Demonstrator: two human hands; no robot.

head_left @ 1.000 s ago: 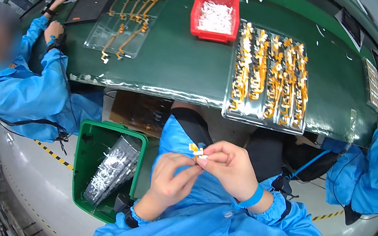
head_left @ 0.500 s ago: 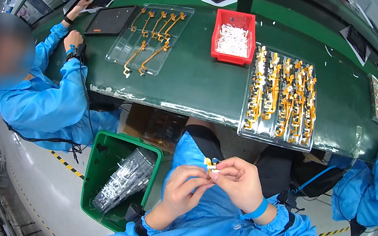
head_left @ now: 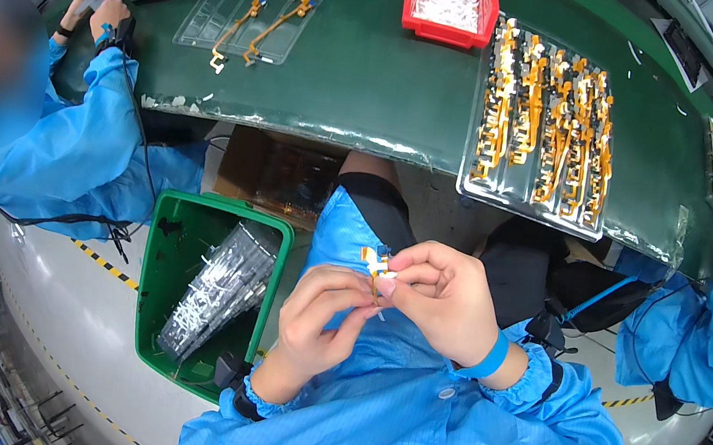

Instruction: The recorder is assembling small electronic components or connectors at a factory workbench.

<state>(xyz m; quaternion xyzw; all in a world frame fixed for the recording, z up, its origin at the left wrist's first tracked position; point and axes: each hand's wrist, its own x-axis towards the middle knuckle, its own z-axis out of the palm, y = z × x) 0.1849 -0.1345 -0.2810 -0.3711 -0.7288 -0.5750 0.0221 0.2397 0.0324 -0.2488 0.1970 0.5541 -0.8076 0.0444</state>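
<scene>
Above my lap, a small orange and white flex cable [head_left: 372, 260] with a dark connector piece is pinched between the thumb and fingers of my right hand [head_left: 446, 307]. My left hand [head_left: 318, 319] is closed just below it, thumb and forefinger tips meeting at the cable's lower end. A tiny white sliver shows by those fingertips; whether it belongs to the cable I cannot tell. On the green table [head_left: 353, 79] ahead, a clear tray [head_left: 469, 171] holds rows of many similar flex cables.
A red bin [head_left: 409, 17] of small white strips stands on the table. Left of it, another clear tray [head_left: 190, 29] carries several orange flex cables. A green crate [head_left: 273, 303] with stacked trays is beside my left arm. Co-workers in blue sit to the left [head_left: 80, 164] and right [head_left: 694, 311].
My view has tipped downward, so the table sits higher in it. Both hands still hold the flex cable, with their fingertips slightly farther left in view. The left co-worker now lifts a pale sheet.
</scene>
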